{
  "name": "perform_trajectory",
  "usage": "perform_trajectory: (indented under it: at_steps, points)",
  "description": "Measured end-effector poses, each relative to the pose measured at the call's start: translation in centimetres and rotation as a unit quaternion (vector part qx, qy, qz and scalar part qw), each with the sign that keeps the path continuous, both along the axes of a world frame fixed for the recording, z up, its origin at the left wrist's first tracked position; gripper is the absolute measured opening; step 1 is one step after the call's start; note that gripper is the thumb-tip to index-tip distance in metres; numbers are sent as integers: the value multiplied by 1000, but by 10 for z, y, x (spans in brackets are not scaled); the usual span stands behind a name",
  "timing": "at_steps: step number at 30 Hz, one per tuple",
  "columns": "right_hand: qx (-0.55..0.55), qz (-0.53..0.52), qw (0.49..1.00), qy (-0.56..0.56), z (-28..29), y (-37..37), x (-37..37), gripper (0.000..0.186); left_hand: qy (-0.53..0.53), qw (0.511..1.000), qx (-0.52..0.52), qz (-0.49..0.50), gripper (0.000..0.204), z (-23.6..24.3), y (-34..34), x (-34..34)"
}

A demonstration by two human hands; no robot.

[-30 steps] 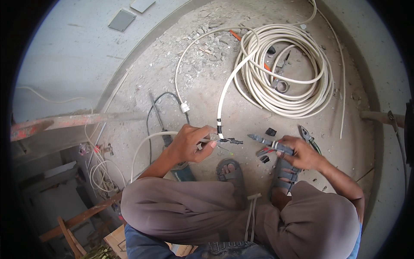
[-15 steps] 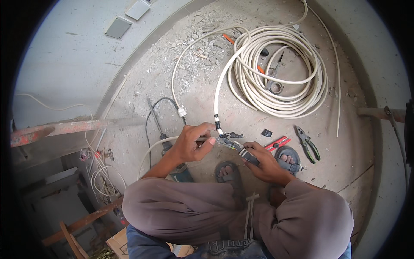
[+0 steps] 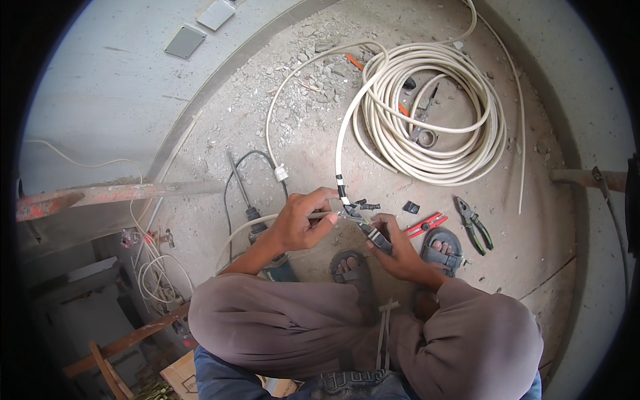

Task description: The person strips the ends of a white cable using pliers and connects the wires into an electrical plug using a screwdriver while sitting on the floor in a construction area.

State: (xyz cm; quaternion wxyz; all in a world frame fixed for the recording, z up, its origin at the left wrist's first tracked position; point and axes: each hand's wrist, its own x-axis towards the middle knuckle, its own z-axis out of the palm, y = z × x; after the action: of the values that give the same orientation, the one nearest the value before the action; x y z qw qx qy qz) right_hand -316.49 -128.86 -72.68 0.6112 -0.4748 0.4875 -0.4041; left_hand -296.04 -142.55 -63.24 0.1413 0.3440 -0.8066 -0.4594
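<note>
The cable [image 3: 259, 221] ends between the two hands, its thin wires meeting the tip of a dark tool [image 3: 375, 238]. The left hand [image 3: 303, 221] pinches it just behind that end, presumably so it can't swing; the right hand [image 3: 401, 255] wraps the tool's handle, though I can't tell whether the tip grips anything. Just beyond, a taped cable [image 3: 339, 150] comes in from the coil [image 3: 492, 110], looped, I suppose, against tangling. Pliers [image 3: 471, 223] and a red tool [image 3: 427, 225] lie within easy reach.
</note>
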Motion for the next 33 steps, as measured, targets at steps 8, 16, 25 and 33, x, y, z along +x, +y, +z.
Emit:
perform_trajectory:
  at_steps: [8, 16, 25, 33]
  points:
    - [48, 87, 994, 55, -17, 0, -8, 20, -72, 985, 112, 111, 37, 0, -1, -11]
    - [52, 82, 990, 103, -14, 14, -22, 22, -150, 874, -416, -201, 33, 7, -52, -29]
    - [84, 39, 965, 247, 83, 3, -122, 28, -94, 934, -312, -143, 19, 74, -97, -80]
    - [3, -49, 978, 204, 123, -50, -128, 26, -39, 952, -301, -35, 27, 95, -91, -83]
